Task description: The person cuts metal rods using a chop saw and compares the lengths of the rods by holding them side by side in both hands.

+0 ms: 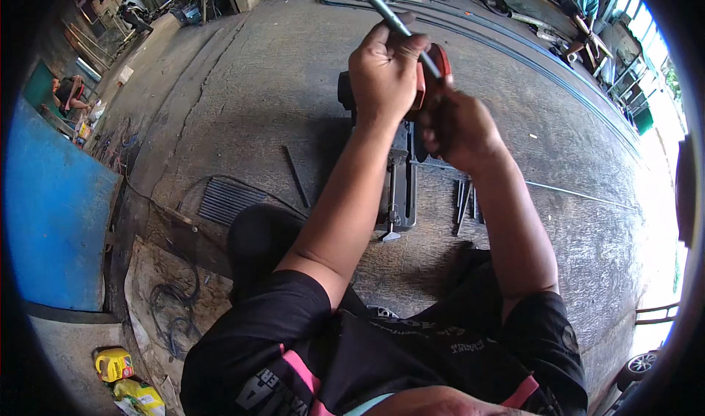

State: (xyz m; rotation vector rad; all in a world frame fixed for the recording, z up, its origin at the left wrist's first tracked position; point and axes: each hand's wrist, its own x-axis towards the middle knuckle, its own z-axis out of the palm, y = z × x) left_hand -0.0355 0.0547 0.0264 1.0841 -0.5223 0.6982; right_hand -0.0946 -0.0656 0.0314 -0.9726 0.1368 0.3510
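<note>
My left hand (388,71) is closed round a silver metal rod (382,6), thicker at its upper end. The rod slants down to the right, its thin lower end close to my right hand (464,128). That hand is smeared by motion; its fingers look curled, and whatever may be in them is hidden. Both hands are over a cut-off saw standing on the floor between my legs. Part of its red guard (442,58) shows beside my left thumb. The saw's dark base (408,196) has a screw clamp with a crank handle (391,235) at its near end.
Several cut dark bars lie in a row (229,200) left of the saw; short pieces (461,203) lie right. Long bars (507,45) stretch along the far right. A blue panel (59,210), loose cable (176,306) and yellow jug (114,364) are left. Other people sit far off.
</note>
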